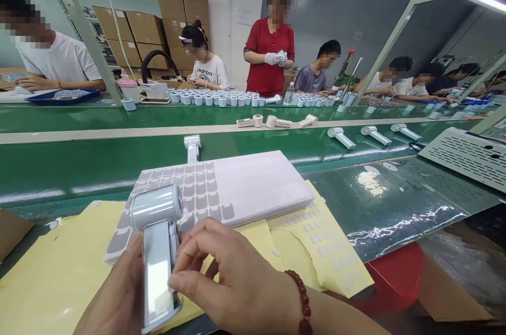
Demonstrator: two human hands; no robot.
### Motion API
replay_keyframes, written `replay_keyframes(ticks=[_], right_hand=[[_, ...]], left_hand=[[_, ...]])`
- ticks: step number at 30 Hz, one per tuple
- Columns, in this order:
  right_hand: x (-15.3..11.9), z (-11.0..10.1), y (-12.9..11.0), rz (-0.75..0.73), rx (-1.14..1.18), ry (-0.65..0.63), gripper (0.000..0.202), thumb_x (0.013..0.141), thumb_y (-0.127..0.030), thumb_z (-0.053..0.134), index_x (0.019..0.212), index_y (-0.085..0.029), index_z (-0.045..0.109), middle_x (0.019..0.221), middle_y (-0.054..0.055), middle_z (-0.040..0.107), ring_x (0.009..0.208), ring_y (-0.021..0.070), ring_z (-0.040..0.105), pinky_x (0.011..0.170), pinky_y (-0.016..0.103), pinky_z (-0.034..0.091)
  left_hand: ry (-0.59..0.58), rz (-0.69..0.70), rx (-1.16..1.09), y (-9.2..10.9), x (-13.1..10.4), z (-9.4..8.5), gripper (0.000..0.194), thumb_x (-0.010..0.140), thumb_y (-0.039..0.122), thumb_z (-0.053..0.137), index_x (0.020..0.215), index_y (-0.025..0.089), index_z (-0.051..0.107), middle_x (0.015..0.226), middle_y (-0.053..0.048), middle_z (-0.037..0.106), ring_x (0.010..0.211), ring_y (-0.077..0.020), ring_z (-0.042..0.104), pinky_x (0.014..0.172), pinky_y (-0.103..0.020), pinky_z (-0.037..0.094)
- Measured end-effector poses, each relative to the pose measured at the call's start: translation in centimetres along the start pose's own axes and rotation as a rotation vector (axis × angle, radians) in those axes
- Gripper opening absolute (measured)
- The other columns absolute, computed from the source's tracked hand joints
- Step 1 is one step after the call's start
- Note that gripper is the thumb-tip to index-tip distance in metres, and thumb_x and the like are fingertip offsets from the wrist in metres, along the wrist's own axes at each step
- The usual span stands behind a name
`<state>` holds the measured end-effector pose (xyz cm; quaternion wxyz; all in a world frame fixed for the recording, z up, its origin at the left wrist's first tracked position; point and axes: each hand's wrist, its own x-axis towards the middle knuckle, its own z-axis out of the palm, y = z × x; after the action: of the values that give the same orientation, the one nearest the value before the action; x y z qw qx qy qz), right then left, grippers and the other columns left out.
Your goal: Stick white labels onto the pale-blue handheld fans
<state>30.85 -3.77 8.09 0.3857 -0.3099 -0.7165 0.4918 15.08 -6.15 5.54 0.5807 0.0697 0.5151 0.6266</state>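
My left hand [114,293] is wrapped round a light-blue handheld device [156,250] with a drum-shaped head and a flat, glossy handle, held upright and slightly tilted. My right hand [233,271] is closed in a pinch against the right edge of the handle; whatever sits between thumb and fingertips is hidden. Behind the device lies a thick stack of white label sheets [261,182], its left part showing rows of grey label shapes [190,187]. Yellow backing sheets [51,266] spread beneath and to both sides, the right one [328,245] dotted with small pale stickers.
A green conveyor belt [98,161] runs across, carrying similar devices [342,137], one [192,147] just past the stack. Beyond are rows of small light-blue cups [221,98] and several co-workers, one in a red shirt [269,55]. A slotted metal box [466,158] stands at right.
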Motion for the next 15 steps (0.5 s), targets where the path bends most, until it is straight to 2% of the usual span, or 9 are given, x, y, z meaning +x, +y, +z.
replay_keyframes(ticks=[4, 7, 9, 12, 15], right_hand=[[1.0, -0.2, -0.3, 0.027, -0.114, -0.063, 0.017, 0.085, -0.012, 0.072, 0.076, -0.019, 0.059, 0.093, -0.002, 0.056, 0.077, 0.0111, 0.058, 0.07, 0.021, 0.051], [1.2, -0.3, -0.2, 0.022, -0.161, -0.071, 0.015, 0.085, -0.013, 0.072, 0.078, -0.019, 0.061, 0.099, -0.001, 0.057, 0.078, 0.0109, 0.06, 0.078, 0.025, 0.053], [1.4, -0.2, 0.0, 0.012, -0.181, -0.067, 0.014, 0.086, -0.014, 0.072, 0.079, -0.019, 0.061, 0.099, 0.0, 0.058, 0.089, 0.0142, 0.063, 0.083, 0.026, 0.054], [1.5, 0.0, 0.4, -0.03, -0.23, -0.051, 0.013, 0.088, -0.017, 0.07, 0.08, -0.019, 0.06, 0.098, 0.002, 0.058, 0.103, 0.0184, 0.063, 0.086, 0.027, 0.055], [1.5, 0.2, 0.6, -0.085, -0.337, -0.019, 0.011, 0.09, -0.019, 0.068, 0.083, -0.019, 0.059, 0.103, 0.004, 0.057, 0.099, 0.0177, 0.063, 0.085, 0.028, 0.055]], left_hand=[[0.02, -0.025, -0.007, 0.7, -0.2, 1.5, 0.024, 0.08, 0.038, 0.074, 0.1, 0.026, 0.077, 0.092, 0.002, 0.076, 0.099, -0.0259, 0.068, 0.078, -0.028, 0.061], [0.015, -0.005, 0.018, 0.8, -0.1, 2.0, 0.02, 0.079, 0.036, 0.074, 0.095, 0.026, 0.077, 0.089, 0.001, 0.075, 0.102, -0.0272, 0.067, 0.083, -0.031, 0.06], [0.005, 0.015, 0.037, 0.7, 0.0, 2.1, 0.022, 0.077, 0.038, 0.074, 0.096, 0.026, 0.078, 0.091, 0.0, 0.075, 0.103, -0.0292, 0.067, 0.083, -0.033, 0.061], [-0.016, 0.035, 0.058, 0.6, 0.1, 2.3, 0.039, 0.066, 0.041, 0.084, 0.101, 0.027, 0.078, 0.097, 0.0, 0.075, 0.109, -0.0321, 0.065, 0.083, -0.033, 0.061], [-0.054, 0.056, 0.051, 0.7, 0.2, 2.1, 0.066, 0.044, 0.04, 0.095, 0.106, 0.03, 0.077, 0.104, 0.001, 0.075, 0.115, -0.0353, 0.062, 0.083, -0.033, 0.062]])
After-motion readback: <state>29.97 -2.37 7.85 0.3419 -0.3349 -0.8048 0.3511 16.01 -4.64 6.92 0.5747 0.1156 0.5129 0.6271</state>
